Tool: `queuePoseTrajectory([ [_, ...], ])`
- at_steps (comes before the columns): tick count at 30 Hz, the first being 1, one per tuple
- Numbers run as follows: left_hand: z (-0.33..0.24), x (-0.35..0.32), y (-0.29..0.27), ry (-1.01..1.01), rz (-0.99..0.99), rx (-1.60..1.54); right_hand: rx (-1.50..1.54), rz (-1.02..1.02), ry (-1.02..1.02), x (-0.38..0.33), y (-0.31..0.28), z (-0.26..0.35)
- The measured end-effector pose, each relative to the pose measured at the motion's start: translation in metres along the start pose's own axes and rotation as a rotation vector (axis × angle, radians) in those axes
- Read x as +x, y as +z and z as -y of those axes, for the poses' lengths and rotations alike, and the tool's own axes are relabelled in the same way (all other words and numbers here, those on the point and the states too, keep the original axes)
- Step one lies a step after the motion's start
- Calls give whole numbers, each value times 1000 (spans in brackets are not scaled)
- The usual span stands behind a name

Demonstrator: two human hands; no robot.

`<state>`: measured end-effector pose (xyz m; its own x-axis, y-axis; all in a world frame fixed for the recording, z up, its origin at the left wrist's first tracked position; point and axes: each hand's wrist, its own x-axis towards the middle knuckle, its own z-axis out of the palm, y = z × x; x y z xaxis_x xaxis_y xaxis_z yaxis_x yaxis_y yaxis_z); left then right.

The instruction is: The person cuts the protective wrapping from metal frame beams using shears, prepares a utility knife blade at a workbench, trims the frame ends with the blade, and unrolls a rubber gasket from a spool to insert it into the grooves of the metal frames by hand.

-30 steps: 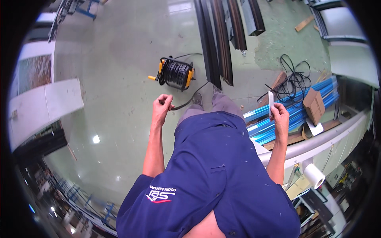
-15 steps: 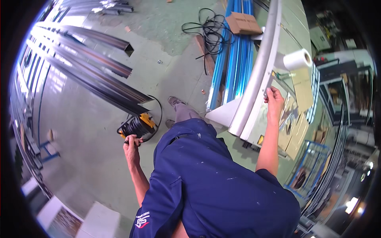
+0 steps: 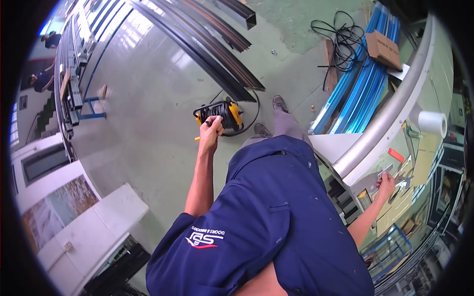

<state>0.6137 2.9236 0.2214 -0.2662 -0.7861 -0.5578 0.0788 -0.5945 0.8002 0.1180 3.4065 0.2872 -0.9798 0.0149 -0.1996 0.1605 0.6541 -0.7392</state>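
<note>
In the head view, we are pinching a slim, flat, straight-edged grey strip in our right hand, above the pale workbench with a rounded metal edge. Left of that bench, our left hand is curling, well apart; we cannot tell around what. Long, glossy blue bars are lying beside the bench.

The dark blue shirt has small white specks, and its print is white and red. The trousers are grey, the floor pale green. Between 11 and 12 o'clock, the cable reel is black and yellow. At 2 o'clock the long strips are shiny blue, the box brown. At 3 o'clock are a white roll and a silver-grey flat piece.
</note>
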Motion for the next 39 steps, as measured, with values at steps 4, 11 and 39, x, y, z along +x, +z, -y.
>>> queuePoseTrajectory([
  [4,20,-6,-8,6,-34,-118,-201,147,121,15,-6,21],
  [11,18,12,10,-4,-54,-196,-285,308,-59,6,16,141],
  [39,-17,73,64,-54,-253,118,-144,1712,-250,-55,467,338],
])
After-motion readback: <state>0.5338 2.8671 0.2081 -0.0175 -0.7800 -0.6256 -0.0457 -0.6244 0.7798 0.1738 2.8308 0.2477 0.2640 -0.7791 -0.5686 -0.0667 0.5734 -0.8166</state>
